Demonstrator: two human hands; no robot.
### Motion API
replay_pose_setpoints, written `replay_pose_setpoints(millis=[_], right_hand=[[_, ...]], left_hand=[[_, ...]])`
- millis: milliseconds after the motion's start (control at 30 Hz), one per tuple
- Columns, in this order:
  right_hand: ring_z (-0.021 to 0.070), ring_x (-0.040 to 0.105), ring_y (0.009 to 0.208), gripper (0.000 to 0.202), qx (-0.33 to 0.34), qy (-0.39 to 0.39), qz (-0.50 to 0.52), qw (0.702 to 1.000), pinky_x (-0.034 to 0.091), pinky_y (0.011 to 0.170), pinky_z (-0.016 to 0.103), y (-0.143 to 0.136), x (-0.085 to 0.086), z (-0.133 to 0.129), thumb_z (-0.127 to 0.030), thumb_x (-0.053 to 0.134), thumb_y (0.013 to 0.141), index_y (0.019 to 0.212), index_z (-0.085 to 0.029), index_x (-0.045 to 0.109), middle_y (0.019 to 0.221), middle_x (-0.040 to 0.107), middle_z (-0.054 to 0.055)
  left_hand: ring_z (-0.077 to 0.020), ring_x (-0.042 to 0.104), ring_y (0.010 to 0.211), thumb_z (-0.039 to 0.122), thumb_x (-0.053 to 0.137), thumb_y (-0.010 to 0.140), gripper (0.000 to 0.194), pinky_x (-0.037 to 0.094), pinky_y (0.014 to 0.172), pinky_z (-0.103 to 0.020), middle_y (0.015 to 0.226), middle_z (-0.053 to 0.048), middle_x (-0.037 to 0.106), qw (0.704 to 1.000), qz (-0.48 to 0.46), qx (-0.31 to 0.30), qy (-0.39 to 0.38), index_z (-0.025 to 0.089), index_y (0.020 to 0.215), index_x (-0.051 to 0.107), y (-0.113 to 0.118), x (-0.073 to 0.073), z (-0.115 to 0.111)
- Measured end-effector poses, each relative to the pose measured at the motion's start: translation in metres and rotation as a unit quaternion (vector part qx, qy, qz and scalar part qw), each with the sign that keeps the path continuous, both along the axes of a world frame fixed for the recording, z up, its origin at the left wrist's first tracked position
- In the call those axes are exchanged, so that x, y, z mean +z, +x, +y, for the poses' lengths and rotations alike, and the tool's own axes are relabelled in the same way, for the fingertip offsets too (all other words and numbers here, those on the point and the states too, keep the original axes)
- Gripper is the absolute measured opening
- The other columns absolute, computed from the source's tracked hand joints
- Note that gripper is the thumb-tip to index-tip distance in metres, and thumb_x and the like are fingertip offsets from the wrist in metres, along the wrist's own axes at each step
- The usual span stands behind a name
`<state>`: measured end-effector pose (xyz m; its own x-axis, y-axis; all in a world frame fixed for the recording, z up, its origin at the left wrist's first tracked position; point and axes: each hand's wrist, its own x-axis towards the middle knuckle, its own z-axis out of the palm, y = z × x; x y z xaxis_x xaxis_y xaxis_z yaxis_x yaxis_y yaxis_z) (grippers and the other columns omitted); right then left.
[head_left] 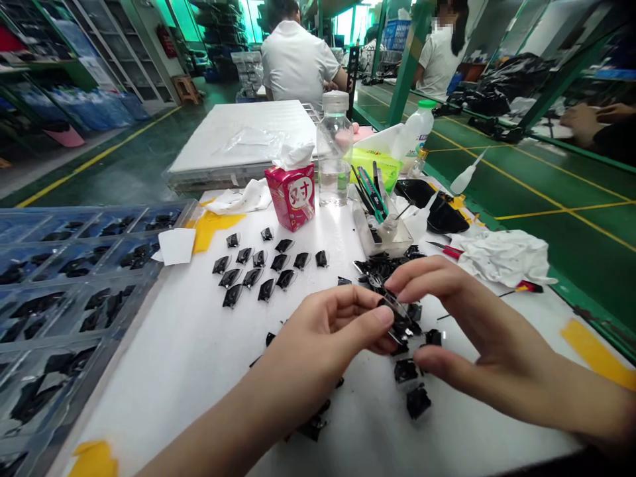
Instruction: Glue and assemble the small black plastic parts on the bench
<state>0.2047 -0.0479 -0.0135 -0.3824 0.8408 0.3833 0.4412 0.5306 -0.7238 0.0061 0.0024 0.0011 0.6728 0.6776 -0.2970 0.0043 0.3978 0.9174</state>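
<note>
My left hand (330,334) is closed, pinching a small black-and-clear plastic part (396,310) between thumb and fingers over the white tabletop. Just to its right is my right hand (467,324), its thumb and fingers spread apart. The right fingertips are close to the part's upper edge; I cannot tell whether they touch it. Behind the hands lies a heap of black plastic pieces (380,266). Several more black parts (406,371) lie below the held one, some hidden by my hands. Similar black parts with clear edges (253,276) are spread out in loose rows farther left.
A blue compartment tray (106,338) of black parts fills the left side. Behind stand a pink tissue box (292,195), a clear bottle (334,152) and a tool holder (380,232). A white cloth (507,258) lies right. Other people sit beyond.
</note>
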Motion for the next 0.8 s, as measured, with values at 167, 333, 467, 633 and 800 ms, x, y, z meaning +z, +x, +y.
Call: replay_pose_setpoints(millis=[167, 333, 467, 633, 800], right_hand=[[0.0142, 0.052, 0.1, 0.006, -0.017, -0.058, 0.009, 0.998, 0.044, 0.082, 0.025, -0.002, 0.003, 0.004, -0.022, 0.052, 0.096, 0.1, -0.026, 0.052, 0.1, 0.053, 0.001], [0.013, 0.052, 0.103, 0.011, 0.011, -0.047, 0.001, 0.999, 0.043, 0.088, 0.025, -0.004, 0.008, 0.005, -0.018, 0.05, 0.097, 0.104, -0.025, 0.054, 0.105, 0.056, 0.002], [0.0133, 0.051, 0.105, 0.013, 0.023, -0.043, 0.0, 0.999, 0.044, 0.089, 0.025, -0.004, 0.009, 0.006, -0.016, 0.05, 0.096, 0.107, -0.022, 0.054, 0.107, 0.056, 0.003], [0.0149, 0.051, 0.097, 0.015, 0.019, 0.004, 0.009, 1.0, 0.045, 0.083, 0.027, -0.006, 0.006, 0.005, -0.009, 0.046, 0.095, 0.104, -0.018, 0.054, 0.099, 0.056, 0.005], [0.0144, 0.05, 0.085, 0.016, 0.014, 0.025, 0.006, 1.0, 0.046, 0.074, 0.026, -0.016, 0.003, 0.003, -0.005, 0.041, 0.093, 0.098, -0.016, 0.051, 0.091, 0.054, 0.005]], left_hand=[[-0.0087, 0.066, 0.076, 0.011, 0.065, 0.085, 0.006, 0.049, 0.072, -0.015, 0.083, 0.001, 0.07, 0.914, 0.072, 0.098, 0.386, 0.015, 0.088, 0.068, 0.001, 0.002, -0.01], [-0.0093, 0.067, 0.075, 0.001, 0.068, 0.079, 0.012, 0.051, 0.072, -0.014, 0.08, -0.004, 0.072, 0.812, 0.042, 0.131, 0.567, 0.009, 0.088, 0.068, 0.0, -0.003, -0.013], [-0.0115, 0.068, 0.074, 0.003, 0.069, 0.08, 0.013, 0.054, 0.071, -0.017, 0.08, -0.004, 0.073, 0.786, 0.043, 0.14, 0.601, 0.012, 0.089, 0.067, 0.001, -0.005, -0.013], [-0.0134, 0.071, 0.079, 0.015, 0.072, 0.082, 0.01, 0.054, 0.075, -0.017, 0.083, -0.005, 0.076, 0.757, 0.147, 0.11, 0.627, 0.016, 0.09, 0.066, -0.001, -0.003, -0.019], [-0.0146, 0.071, 0.074, 0.018, 0.071, 0.083, 0.006, 0.054, 0.074, -0.02, 0.077, -0.003, 0.076, 0.724, 0.196, 0.127, 0.65, 0.019, 0.086, 0.066, -0.002, -0.001, -0.025]])
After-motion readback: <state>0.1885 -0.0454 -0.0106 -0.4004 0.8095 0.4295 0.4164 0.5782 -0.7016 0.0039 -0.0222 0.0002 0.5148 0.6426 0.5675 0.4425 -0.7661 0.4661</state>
